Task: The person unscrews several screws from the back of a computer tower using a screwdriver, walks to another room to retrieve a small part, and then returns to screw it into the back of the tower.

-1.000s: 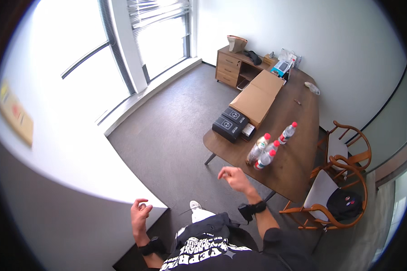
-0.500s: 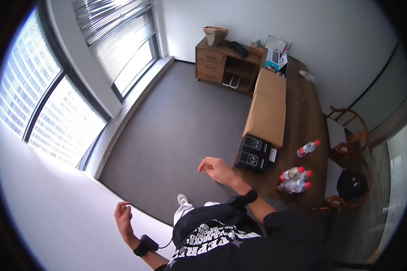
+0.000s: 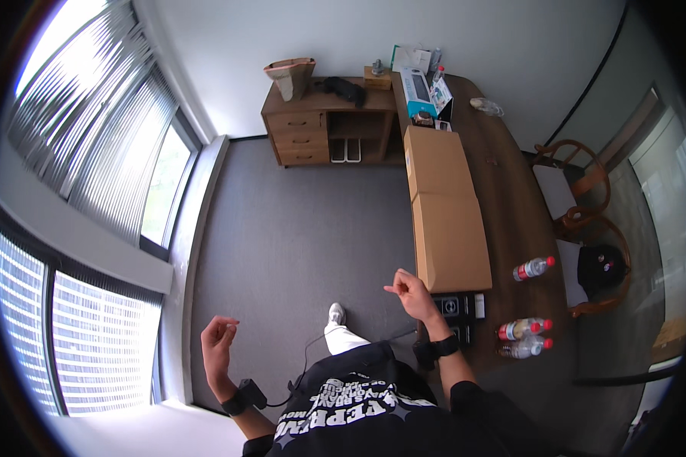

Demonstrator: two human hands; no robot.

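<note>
My left hand is at the lower left over the floor, fingers loosely bent and apart, holding nothing. My right hand is empty too, fingers bent and open, beside the near end of a long cardboard box. Black boxes lie behind that hand and wrist, partly hidden, on the dark wooden table. Farther right stand several red-capped plastic bottles, grouped, and a single bottle apart from them. Both my wrists wear black straps with devices.
A wooden cabinet with a paper bag stands against the back wall. Windows and a low sill run along the left. Two wooden chairs flank the table's right side, one with a black bag. Grey floor stretches ahead.
My view has swung left toward the window side and cabinet. My feet and hands have moved forward alongside the table, so the boxes and bottles now sit beside my right arm.
</note>
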